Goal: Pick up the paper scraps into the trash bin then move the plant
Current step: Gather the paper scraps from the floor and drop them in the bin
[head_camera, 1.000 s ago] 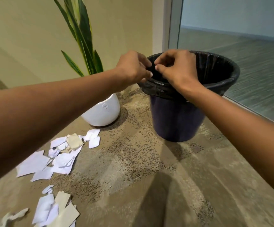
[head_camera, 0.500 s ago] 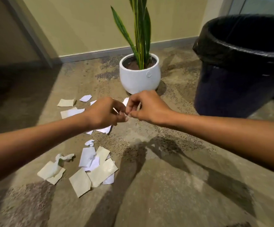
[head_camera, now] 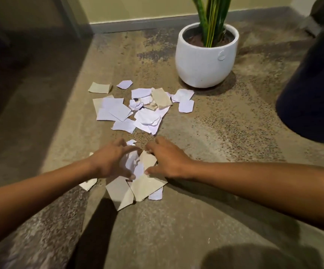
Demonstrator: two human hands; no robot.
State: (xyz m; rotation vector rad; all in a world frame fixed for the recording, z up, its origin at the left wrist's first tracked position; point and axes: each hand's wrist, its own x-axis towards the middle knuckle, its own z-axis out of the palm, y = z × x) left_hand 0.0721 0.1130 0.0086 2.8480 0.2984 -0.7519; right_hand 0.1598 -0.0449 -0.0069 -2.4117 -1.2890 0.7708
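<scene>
Torn white and tan scraps (head_camera: 137, 107) lie flat and crumpled on the speckled floor (head_camera: 215, 210), near the round white pot (head_camera: 203, 61) holding the plant (head_camera: 212, 16). The dark bin (head_camera: 312, 90) stands right. Both hands have dropped from mid-air: left hand (head_camera: 110, 162) and right hand (head_camera: 167, 158), fingers spread wide, cup the nearer pile (head_camera: 141, 187).

- I see white and tan paper scraps (head_camera: 137, 183) flat on the floor under my hands, more just past them.
- The plant (head_camera: 205, 55) stands upright beyond my right hand.
- The dark trash bin (head_camera: 312, 98) is far right.
</scene>
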